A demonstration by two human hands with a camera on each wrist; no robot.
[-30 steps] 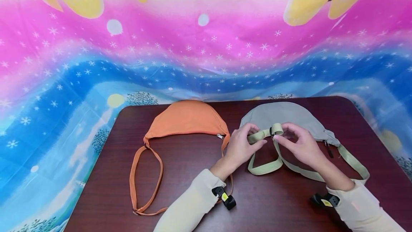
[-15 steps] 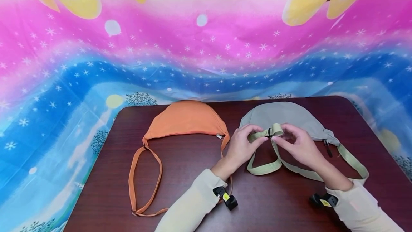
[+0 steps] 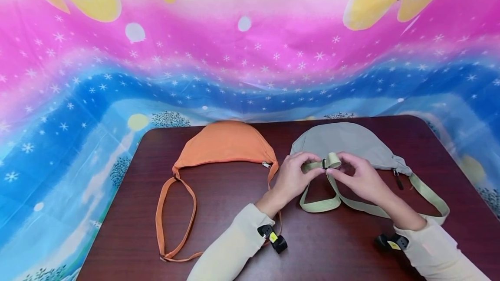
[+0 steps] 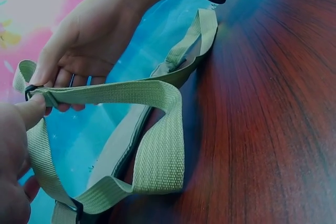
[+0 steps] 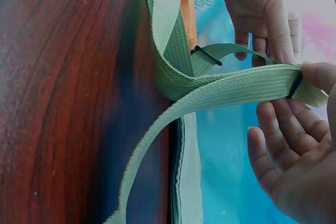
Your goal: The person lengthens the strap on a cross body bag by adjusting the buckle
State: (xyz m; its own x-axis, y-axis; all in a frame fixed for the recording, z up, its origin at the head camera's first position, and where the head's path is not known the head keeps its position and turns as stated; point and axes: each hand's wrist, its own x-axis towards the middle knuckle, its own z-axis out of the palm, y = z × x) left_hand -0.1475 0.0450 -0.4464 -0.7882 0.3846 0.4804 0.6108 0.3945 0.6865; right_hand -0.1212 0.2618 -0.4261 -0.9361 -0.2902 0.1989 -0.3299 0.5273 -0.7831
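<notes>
A grey half-moon bag [image 3: 343, 140] lies at the back right of the table, with a light green webbing strap [image 3: 321, 206] running from it. My left hand [image 3: 292, 178] pinches the strap just left of a black slider buckle [image 3: 324, 164]. On the slider's other side my right hand [image 3: 364, 180] pinches the strap where it stands up in a small loop [image 3: 333, 160]. Both thumbs are close to the slider. In the right wrist view the strap [image 5: 236, 87] is raised off the table between the hands. A second black slider [image 4: 77, 209] shows lower on the strap in the left wrist view.
An orange half-moon bag [image 3: 228, 144] lies left of the grey one, its thin strap [image 3: 160, 211] looped toward the front. Part of that strap passes behind the left forearm. A printed cloth backdrop [image 3: 242, 68] rises behind the dark red-brown table [image 3: 230, 211].
The right hand has moved slightly left and down, bringing the fingertips closer together. The slider and the small strap loop have shifted a little left with it. The left hand has barely moved.
</notes>
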